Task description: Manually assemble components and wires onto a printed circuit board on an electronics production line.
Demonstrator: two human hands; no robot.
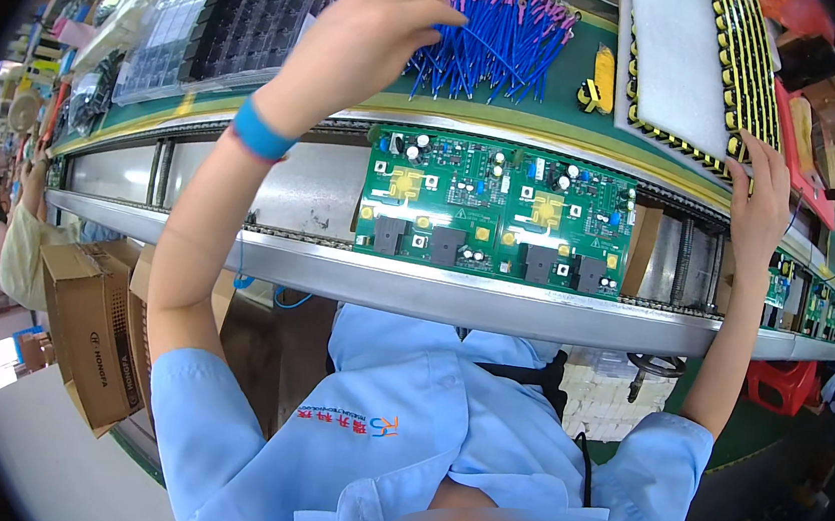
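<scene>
One circuit board [497, 213], four black blocks [447, 246]

Board's on two metal rails [414, 295]. Left hand [363, 39] is at one heap of blue wires [482, 61] on the green surface [578, 60], right hand [762, 198] at one white tray's [673, 64] edge. Can't tell if either one's fingers are pinching or apart.

We look down from the wearer's head through a wide fisheye view, near enough that the left hand [384, 31] and right hand [761, 193] sit large in the upper half. The wearer's blue shirt [391, 379] fills the lower middle, close to us. A metal rail [385, 284] bows across the centre, and dark curved borders round off the corners.
</scene>
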